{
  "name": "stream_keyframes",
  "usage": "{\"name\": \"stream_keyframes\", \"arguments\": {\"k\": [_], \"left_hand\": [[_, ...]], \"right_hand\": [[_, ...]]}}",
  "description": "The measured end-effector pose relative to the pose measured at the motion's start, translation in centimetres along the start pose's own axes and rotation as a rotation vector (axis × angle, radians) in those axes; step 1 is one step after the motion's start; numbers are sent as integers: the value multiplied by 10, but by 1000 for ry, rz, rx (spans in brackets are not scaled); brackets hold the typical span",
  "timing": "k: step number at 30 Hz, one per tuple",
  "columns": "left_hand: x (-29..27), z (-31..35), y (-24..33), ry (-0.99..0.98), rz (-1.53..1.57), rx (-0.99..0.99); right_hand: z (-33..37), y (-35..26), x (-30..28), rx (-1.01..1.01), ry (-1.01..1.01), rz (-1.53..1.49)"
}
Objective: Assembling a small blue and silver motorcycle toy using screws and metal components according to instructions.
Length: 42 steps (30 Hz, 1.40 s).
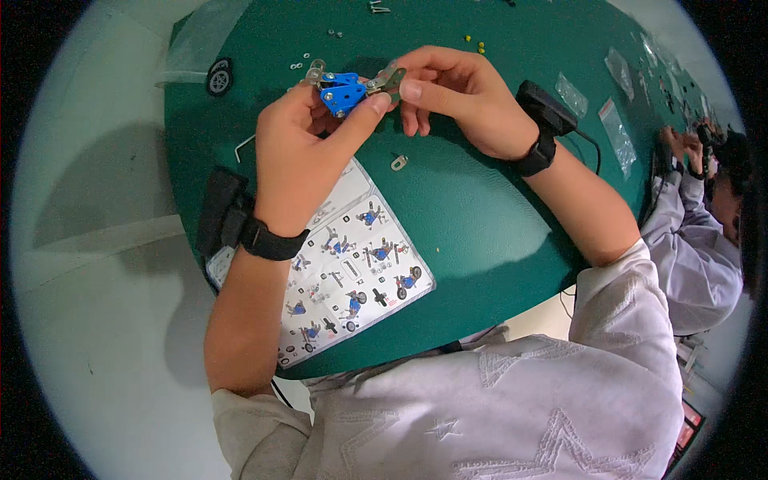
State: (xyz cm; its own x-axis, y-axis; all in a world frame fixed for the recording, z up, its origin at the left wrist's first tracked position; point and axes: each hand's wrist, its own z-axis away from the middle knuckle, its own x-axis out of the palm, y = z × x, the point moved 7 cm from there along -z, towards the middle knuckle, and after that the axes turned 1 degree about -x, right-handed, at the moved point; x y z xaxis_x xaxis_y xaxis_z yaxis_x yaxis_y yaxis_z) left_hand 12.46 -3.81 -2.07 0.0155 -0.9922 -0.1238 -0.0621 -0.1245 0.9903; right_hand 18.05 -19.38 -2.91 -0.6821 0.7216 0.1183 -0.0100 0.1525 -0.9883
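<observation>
Above the table's far half, my left hand [308, 144] grips a partly built model of blue plates [342, 96] joined by small screws and metal brackets. Its thumb presses along the near side of the blue plates. My right hand [460, 100] pinches a grey metal strip [394, 81] at the model's right end, between thumb and forefinger, while the other fingers curl below. A small metal bracket [399, 162] lies on the green table under my hands. The fingers of my left hand behind the model are mostly hidden.
A printed instruction sheet [384, 276] lies near the front edge of the green table [496, 216]. Around it are a hex key [244, 148], black wheels [219, 78], nuts [334, 34], screws [379, 9], yellow pieces [480, 46] and plastic bags [618, 136]. Another person [696, 232] works at right.
</observation>
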Motion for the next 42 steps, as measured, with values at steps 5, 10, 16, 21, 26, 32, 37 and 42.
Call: {"name": "stream_keyframes", "arguments": {"k": [5, 10, 16, 21, 26, 32, 37, 42], "left_hand": [[0, -3, 2, 15, 56, 51], [-5, -2, 3, 57, 24, 35], [-7, -2, 1, 66, 17, 19], [-4, -3, 0, 46, 62, -9], [-2, 1, -5, 26, -5, 25], [4, 4, 14, 98, -163, 170], [-6, 3, 15, 283, 20, 313], [-8, 7, -4, 297, 41, 237]], "right_hand": [[0, -1, -1, -4, 10, -18], [-2, -2, -1, 25, 27, -99], [-1, 1, -9, 63, 49, -156], [-1, 0, -11, 68, 50, -123], [1, -3, -4, 47, 7, 12], [0, 0, -11, 27, 40, -56], [-3, 4, -23, 37, 81, -179], [2, 15, -32, 70, 78, -192]]}}
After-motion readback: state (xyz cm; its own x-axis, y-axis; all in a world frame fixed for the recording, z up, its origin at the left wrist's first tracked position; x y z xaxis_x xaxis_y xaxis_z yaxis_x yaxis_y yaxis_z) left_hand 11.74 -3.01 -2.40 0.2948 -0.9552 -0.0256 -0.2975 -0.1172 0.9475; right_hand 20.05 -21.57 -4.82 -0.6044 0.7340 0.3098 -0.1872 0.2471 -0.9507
